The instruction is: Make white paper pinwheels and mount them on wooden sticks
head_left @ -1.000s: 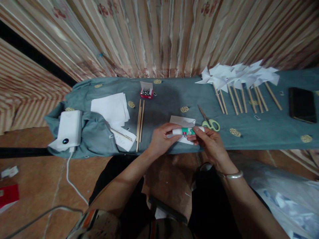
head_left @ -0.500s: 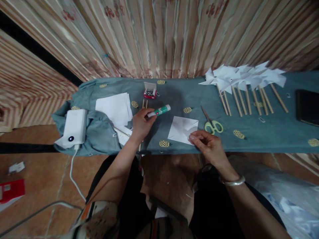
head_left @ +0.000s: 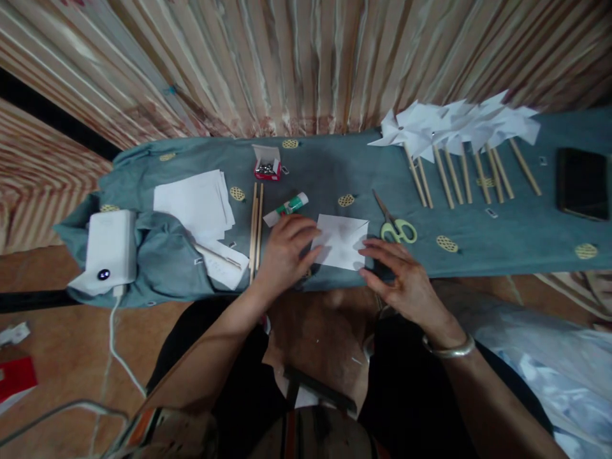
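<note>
A white square of paper (head_left: 340, 241) with cut corners lies flat on the cloth-covered table. At its left edge is my left hand (head_left: 287, 255), fingers apart and holding nothing. My right hand (head_left: 401, 280) has its thumb and fingers spread at the paper's right edge; whether they touch it or hover is hard to tell. The green and white glue stick (head_left: 292, 205) lies on the cloth just beyond my left hand. Green-handled scissors (head_left: 398, 229) lie to the right of the paper, blades pointing away from me.
Wooden sticks (head_left: 255, 223), an open box of metal pins (head_left: 266, 164), stacked white paper (head_left: 191, 201) and a pen (head_left: 217, 255) are on the left. A white power bank (head_left: 111, 245) sits at the left end. Paper pinwheels (head_left: 454, 127) and a phone (head_left: 582, 183) lie on the right.
My left hand has let go of the glue stick, which now lies on the cloth, and has moved to the paper's left edge. My right hand's fingers have spread from their pinch.
</note>
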`<state>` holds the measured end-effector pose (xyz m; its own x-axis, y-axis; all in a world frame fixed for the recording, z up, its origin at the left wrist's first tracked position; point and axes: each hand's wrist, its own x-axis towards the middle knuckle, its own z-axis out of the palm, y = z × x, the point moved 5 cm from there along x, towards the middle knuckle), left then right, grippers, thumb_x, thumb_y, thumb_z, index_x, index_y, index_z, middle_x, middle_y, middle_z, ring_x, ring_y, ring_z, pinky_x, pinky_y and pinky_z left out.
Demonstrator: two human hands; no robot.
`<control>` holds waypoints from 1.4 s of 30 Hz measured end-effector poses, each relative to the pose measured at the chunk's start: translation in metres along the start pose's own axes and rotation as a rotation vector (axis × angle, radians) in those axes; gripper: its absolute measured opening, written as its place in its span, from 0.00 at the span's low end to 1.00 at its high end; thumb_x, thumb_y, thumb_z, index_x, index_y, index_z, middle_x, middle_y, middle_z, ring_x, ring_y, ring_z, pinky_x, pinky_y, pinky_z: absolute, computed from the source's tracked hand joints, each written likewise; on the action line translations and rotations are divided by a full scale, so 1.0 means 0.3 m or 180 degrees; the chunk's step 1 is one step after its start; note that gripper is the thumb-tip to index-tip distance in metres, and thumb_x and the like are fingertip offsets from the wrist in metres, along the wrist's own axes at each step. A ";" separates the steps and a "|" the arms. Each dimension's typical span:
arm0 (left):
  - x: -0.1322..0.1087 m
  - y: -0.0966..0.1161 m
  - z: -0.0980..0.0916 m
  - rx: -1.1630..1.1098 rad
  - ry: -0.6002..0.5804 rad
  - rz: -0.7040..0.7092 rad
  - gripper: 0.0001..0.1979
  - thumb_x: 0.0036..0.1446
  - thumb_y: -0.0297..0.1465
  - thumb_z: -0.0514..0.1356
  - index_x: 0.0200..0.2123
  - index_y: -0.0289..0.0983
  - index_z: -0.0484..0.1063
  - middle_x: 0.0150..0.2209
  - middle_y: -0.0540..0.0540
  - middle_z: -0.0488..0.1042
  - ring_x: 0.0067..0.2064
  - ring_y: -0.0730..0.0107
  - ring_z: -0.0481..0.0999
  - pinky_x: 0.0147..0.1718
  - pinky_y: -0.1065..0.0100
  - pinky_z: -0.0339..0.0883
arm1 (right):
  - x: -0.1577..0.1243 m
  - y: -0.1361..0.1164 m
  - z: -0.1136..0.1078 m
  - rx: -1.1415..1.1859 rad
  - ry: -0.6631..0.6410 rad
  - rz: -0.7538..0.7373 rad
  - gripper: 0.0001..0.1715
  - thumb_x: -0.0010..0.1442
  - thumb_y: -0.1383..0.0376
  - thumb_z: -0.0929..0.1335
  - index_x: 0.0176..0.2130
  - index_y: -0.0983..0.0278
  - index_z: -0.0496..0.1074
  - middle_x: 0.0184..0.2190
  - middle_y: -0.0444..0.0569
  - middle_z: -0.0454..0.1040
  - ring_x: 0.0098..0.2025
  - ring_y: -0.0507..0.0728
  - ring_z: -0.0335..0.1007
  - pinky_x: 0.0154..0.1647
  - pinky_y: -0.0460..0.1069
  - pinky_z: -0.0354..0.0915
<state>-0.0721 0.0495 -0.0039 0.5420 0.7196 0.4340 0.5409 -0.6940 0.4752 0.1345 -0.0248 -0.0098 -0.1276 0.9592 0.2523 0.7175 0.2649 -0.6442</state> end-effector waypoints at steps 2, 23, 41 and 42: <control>-0.024 0.072 0.059 -0.0312 -0.0278 0.0273 0.10 0.60 0.34 0.61 0.44 0.37 0.74 0.46 0.42 0.76 0.51 0.60 0.71 0.50 0.57 0.68 | -0.008 0.002 0.011 -0.0067 -0.0178 -0.0069 0.18 0.59 0.62 0.70 0.49 0.60 0.73 0.55 0.55 0.73 0.57 0.64 0.69 0.60 0.63 0.63; -0.079 0.158 0.107 -0.0113 -0.0514 0.0400 0.08 0.65 0.30 0.55 0.38 0.35 0.74 0.38 0.44 0.78 0.42 0.64 0.75 0.41 0.61 0.66 | -0.019 0.010 0.018 0.0600 -0.0237 0.0246 0.09 0.57 0.62 0.72 0.40 0.57 0.75 0.58 0.52 0.69 0.61 0.64 0.64 0.61 0.63 0.61; -0.102 0.170 0.089 -0.0016 -0.0677 0.0537 0.07 0.64 0.25 0.54 0.40 0.33 0.72 0.39 0.42 0.77 0.41 0.65 0.74 0.41 0.63 0.73 | 0.020 -0.005 0.049 0.0938 -0.0274 0.0454 0.03 0.58 0.62 0.71 0.33 0.57 0.78 0.56 0.49 0.71 0.59 0.64 0.66 0.61 0.63 0.61; -0.104 0.169 0.092 -0.0002 -0.0708 0.0505 0.07 0.64 0.25 0.54 0.41 0.33 0.71 0.39 0.42 0.77 0.42 0.65 0.75 0.41 0.63 0.73 | 0.022 -0.007 0.053 0.0854 -0.0252 0.0451 0.04 0.58 0.61 0.71 0.33 0.57 0.78 0.56 0.49 0.71 0.59 0.64 0.66 0.61 0.64 0.61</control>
<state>-0.0439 -0.0086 -0.0143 0.7478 0.5792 0.3244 0.4376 -0.7975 0.4153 0.1212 -0.0174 -0.0180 -0.0997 0.9904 0.0962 0.5270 0.1345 -0.8391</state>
